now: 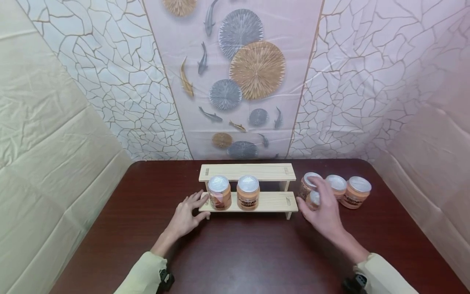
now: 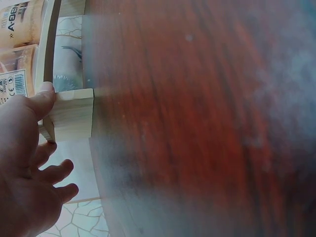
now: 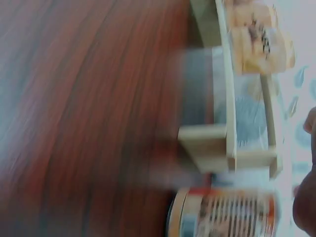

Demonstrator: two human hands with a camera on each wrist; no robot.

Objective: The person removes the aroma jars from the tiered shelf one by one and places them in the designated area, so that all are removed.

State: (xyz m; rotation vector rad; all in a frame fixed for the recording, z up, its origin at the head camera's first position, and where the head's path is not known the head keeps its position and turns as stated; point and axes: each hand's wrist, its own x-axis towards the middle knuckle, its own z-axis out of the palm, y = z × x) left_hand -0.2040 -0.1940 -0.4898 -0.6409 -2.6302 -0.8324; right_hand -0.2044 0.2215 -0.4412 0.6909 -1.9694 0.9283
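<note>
A two-step wooden shelf (image 1: 273, 202) stands on the table, with two orange jars with silvery lids on its lower step: a left jar (image 1: 219, 194) and a right jar (image 1: 248, 194). My left hand (image 1: 187, 214) grips the left end of the lower step, thumb (image 2: 44, 101) on its front edge. Over the jars at the right, my right hand (image 1: 324, 210) is held with thumb and fingers apart. Between them shows a jar (image 1: 313, 199), partly hidden. In the right wrist view, a jar (image 3: 224, 215) lies below that hand, blurred.
Further jars stand close together at the right: a back jar (image 1: 306, 188), a middle jar (image 1: 337, 184) and an outer jar (image 1: 355, 194). The shelf's upper step (image 1: 246, 172) rises behind the lower one. Patterned cloth (image 1: 238, 122) hangs behind the dark table (image 1: 257, 253).
</note>
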